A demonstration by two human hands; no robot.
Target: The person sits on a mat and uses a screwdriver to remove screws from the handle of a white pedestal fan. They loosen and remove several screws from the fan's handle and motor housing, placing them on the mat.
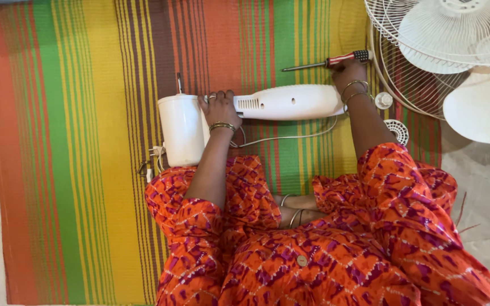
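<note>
A white fan body lies sideways on the striped mat: a round motor housing (181,129) on the left joined to a long white neck (289,102). My left hand (219,109) rests on the joint between them, fingers curled over the top. My right hand (348,72) reaches past the neck's right end and closes on the red and black handle of a screwdriver (329,60) whose shaft points left. A white cord (290,135) trails from the housing along the mat below the neck.
A white wire fan guard (409,90) lies at the upper right with white blades (449,34) on it and a round white base (483,107) beside it. A small white cap (383,100) and a ribbed disc (398,130) lie near my right wrist. Loose wires (153,161) stick out below the housing.
</note>
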